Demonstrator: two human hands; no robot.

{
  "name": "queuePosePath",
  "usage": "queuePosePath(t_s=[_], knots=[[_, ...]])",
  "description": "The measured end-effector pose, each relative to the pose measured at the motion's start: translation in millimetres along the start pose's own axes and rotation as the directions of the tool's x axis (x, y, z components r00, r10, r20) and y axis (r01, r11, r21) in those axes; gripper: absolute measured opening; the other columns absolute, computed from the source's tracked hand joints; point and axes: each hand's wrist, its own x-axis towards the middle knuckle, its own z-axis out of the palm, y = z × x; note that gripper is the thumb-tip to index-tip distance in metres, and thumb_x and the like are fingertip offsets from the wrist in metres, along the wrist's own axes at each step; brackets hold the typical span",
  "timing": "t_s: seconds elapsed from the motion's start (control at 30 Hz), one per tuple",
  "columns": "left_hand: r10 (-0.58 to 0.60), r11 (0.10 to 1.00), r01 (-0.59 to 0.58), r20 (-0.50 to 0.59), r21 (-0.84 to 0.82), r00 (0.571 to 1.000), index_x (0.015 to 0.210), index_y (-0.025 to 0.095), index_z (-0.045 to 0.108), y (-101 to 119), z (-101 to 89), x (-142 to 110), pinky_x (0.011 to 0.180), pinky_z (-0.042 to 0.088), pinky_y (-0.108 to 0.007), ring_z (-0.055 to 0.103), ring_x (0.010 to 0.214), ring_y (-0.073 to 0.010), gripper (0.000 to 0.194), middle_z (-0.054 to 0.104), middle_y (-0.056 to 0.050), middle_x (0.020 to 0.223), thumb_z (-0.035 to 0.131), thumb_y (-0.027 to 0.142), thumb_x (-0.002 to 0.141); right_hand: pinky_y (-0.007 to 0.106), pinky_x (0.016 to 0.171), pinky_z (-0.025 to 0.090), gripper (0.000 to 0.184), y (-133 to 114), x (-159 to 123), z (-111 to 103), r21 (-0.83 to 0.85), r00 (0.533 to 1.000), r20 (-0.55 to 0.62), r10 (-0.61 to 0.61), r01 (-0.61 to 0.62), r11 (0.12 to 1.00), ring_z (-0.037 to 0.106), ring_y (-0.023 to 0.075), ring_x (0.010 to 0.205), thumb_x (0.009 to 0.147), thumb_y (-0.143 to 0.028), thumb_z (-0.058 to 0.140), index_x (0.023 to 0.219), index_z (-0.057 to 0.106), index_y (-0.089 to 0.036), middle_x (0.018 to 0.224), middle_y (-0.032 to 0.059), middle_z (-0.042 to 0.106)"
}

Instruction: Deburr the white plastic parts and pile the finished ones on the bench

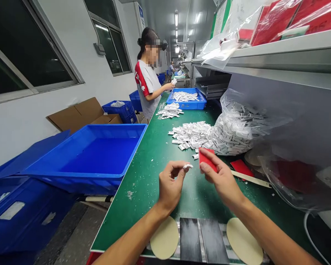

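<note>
My left hand (170,184) pinches a small white packet (188,166) between thumb and fingertips above the green table (151,162). Close to its right, my right hand (222,180) grips a red card (206,159) held upright. The two hands are a few centimetres apart. Just beyond them lies a heap of small white packets (193,134), which spills out of a clear plastic bag (239,125).
A large blue bin (91,158) sits at the table's left edge, above more blue crates (16,213). A co-worker (149,79) stands at the far end by a blue tray (186,99) of packets. Red cards (241,167) and clear bags lie to the right under a shelf.
</note>
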Motion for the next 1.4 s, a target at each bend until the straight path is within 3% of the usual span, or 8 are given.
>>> queuePosePath(t_s=[0.17, 0.3, 0.43, 0.53, 0.97, 1.1, 1.2, 1.4], knots=[[-0.215, 0.948, 0.249, 0.180, -0.197, 0.960, 0.090, 0.015, 0.070, 4, 3.5, 6, 0.071, 0.054, -0.028, 0.064, 0.072, -0.0143, 0.018, 0.069, -0.004, 0.080, 0.073, 0.033, 0.085, 0.023, 0.058, 0.041, 0.052, -2, 0, -1, -0.006, 0.997, 0.073, -0.009, 0.009, 1.000, 0.050, 0.0106, 0.067, 0.084, -0.046, 0.072, 0.131, 0.063, -0.026, 0.088, 0.0030, 0.064], [-0.349, 0.839, 0.465, 0.377, -0.282, 0.858, 0.099, 0.015, 0.068, 4, 4.2, 7, 0.059, 0.053, -0.025, 0.055, 0.060, -0.0097, 0.028, 0.057, 0.000, 0.074, 0.068, 0.040, 0.088, 0.020, 0.050, 0.034, 0.045, 0, 3, -1, -0.015, 0.999, 0.045, -0.022, 0.023, 1.000, 0.042, 0.0074, 0.058, 0.089, -0.046, 0.065, 0.127, 0.065, -0.023, 0.082, 0.0017, 0.062], [-0.412, 0.759, 0.589, 0.496, -0.276, 0.764, 0.089, 0.013, 0.066, 5, 4.0, 7, 0.053, 0.052, -0.023, 0.048, 0.056, -0.0073, 0.030, 0.051, 0.001, 0.073, 0.067, 0.043, 0.088, 0.024, 0.057, 0.043, 0.043, -4, 4, -3, -0.043, 0.996, 0.086, -0.030, 0.034, 0.998, 0.053, 0.0121, 0.066, 0.082, -0.047, 0.073, 0.115, 0.072, -0.020, 0.082, 0.0040, 0.066], [-0.429, 0.744, 0.620, 0.534, -0.248, 0.728, 0.084, 0.012, 0.066, 4, 3.4, 9, 0.051, 0.050, -0.022, 0.045, 0.053, -0.0060, 0.029, 0.051, 0.001, 0.070, 0.070, 0.040, 0.087, 0.026, 0.071, 0.049, 0.038, -5, 3, -4, -0.074, 0.997, 0.038, -0.065, 0.068, 0.995, 0.060, 0.0160, 0.086, 0.083, -0.045, 0.072, 0.114, 0.073, -0.023, 0.101, 0.0065, 0.070], [-0.439, 0.750, 0.616, 0.516, -0.240, 0.736, 0.084, 0.015, 0.064, 2, -3.4, 10, 0.053, 0.048, -0.021, 0.049, 0.055, -0.0066, 0.025, 0.058, 0.001, 0.072, 0.075, 0.038, 0.083, 0.022, 0.050, 0.036, 0.034, 0, 4, -3, -0.125, 0.994, 0.056, -0.094, 0.100, 0.987, 0.046, 0.0095, 0.057, 0.088, -0.048, 0.064, 0.104, 0.074, -0.019, 0.071, 0.0002, 0.061], [-0.459, 0.724, 0.647, 0.535, -0.237, 0.709, 0.086, 0.014, 0.067, 7, -5.7, 13, 0.052, 0.047, -0.019, 0.048, 0.053, -0.0057, 0.024, 0.059, 0.001, 0.071, 0.076, 0.035, 0.082, 0.022, 0.061, 0.042, 0.032, 0, 0, 0, -0.185, 0.985, -0.034, -0.172, 0.163, 0.969, 0.052, 0.0106, 0.071, 0.095, -0.046, 0.056, 0.110, 0.070, -0.022, 0.093, 0.0028, 0.066], [-0.470, 0.698, 0.681, 0.575, -0.221, 0.669, 0.083, 0.013, 0.067, 8, -7.6, 14, 0.049, 0.046, -0.019, 0.046, 0.052, -0.0053, 0.026, 0.057, 0.001, 0.069, 0.077, 0.036, 0.081, 0.023, 0.057, 0.044, 0.035, 1, 0, 1, -0.219, 0.986, 0.060, -0.153, 0.163, 0.962, 0.053, 0.0112, 0.062, 0.090, -0.049, 0.061, 0.104, 0.074, -0.020, 0.078, 0.0015, 0.066], [-0.517, 0.666, 0.722, 0.581, -0.188, 0.628, 0.084, 0.013, 0.067, 5, -8.8, 14, 0.045, 0.041, -0.015, 0.042, 0.050, -0.0043, 0.026, 0.055, 0.001, 0.067, 0.076, 0.037, 0.081, 0.032, 0.089, 0.048, 0.033, 3, 3, 0, -0.284, 0.979, -0.026, -0.201, 0.186, 0.941, 0.062, 0.0182, 0.096, 0.095, -0.043, 0.056, 0.117, 0.071, -0.023, 0.105, 0.0056, 0.072]])
